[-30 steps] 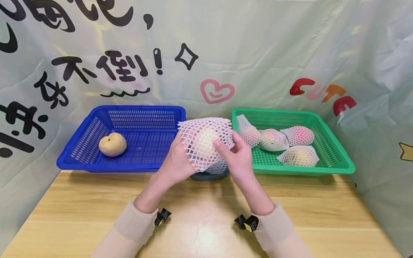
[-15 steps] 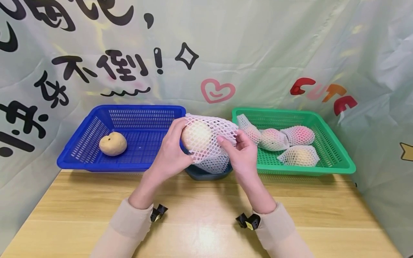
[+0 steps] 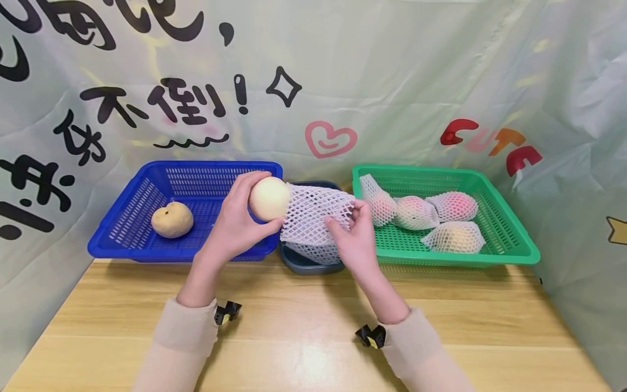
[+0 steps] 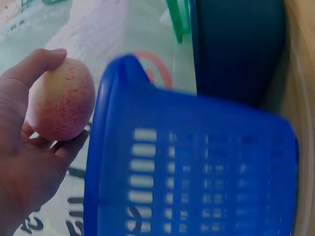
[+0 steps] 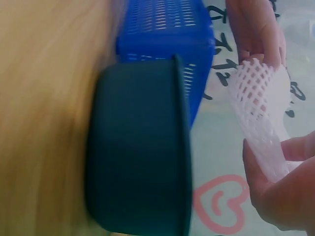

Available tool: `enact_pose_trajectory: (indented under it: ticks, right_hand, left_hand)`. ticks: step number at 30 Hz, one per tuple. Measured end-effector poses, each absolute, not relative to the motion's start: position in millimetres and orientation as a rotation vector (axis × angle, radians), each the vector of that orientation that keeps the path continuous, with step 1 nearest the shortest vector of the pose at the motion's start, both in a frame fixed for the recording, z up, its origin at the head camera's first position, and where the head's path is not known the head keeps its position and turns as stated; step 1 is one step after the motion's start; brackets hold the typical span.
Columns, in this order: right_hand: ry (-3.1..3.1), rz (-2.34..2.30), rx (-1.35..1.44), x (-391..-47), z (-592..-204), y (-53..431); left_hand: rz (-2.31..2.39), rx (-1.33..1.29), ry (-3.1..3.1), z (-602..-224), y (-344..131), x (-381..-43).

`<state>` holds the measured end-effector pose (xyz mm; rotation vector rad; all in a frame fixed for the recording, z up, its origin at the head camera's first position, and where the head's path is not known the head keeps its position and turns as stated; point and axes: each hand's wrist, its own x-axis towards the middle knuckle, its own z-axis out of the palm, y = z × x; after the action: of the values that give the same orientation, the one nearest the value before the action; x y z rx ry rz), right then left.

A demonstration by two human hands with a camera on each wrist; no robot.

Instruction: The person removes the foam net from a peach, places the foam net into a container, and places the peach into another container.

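Note:
My left hand [image 3: 230, 223] grips a bare peach [image 3: 269, 198], pale on top and flushed red-pink in the left wrist view. Just right of the peach is a white foam net sleeve [image 3: 318, 212], pinched at its far end by the thumb and fingers of my right hand [image 3: 360, 234]. The sleeve's opening lies right at the peach. Both hands are raised over a dark basin [image 3: 303, 267], where more white netting shows below the held sleeve. The right wrist view has the sleeve stretched between the two hands, hiding the peach.
A blue basket [image 3: 230, 253] on the left holds one bare peach [image 3: 172, 219]. The green basket [image 3: 509, 250] on the right contains several fruits in foam nets [image 3: 453, 238]. A printed cloth [image 3: 401, 81] hangs behind; the wooden table [image 3: 303, 326] extends in front.
The peach has come out of the foam net sleeve, moving left with my left hand. My right hand still holds the sleeve, which now looks flat.

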<state>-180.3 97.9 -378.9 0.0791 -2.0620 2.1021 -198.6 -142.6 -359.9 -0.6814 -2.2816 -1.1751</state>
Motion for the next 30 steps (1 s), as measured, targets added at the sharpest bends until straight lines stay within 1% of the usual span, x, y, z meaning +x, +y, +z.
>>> enact_pose_trajectory:
  ticks: [6,16,24,30]
  right_hand:
    - [-2.308,1.954,0.146,-186.3,-395.0,96.9]
    - [-2.664,1.121,0.375,-185.5,-415.1,97.1]
    - [-2.661,0.79,0.637,-189.0,-421.2,98.8]
    - [-2.608,0.657,0.843,-190.4,-414.7,100.2]
  left_hand:
    - [-1.141,-0.574,-2.398,-365.9,-168.6,-204.5]
    - [-1.043,-0.433,-2.558,-384.0,-205.4,-202.0]
    - [-0.919,-0.394,-2.683,-386.4,-235.2,-205.3]
    - [-0.891,-0.412,-2.796,-386.4,-253.2,-208.7]
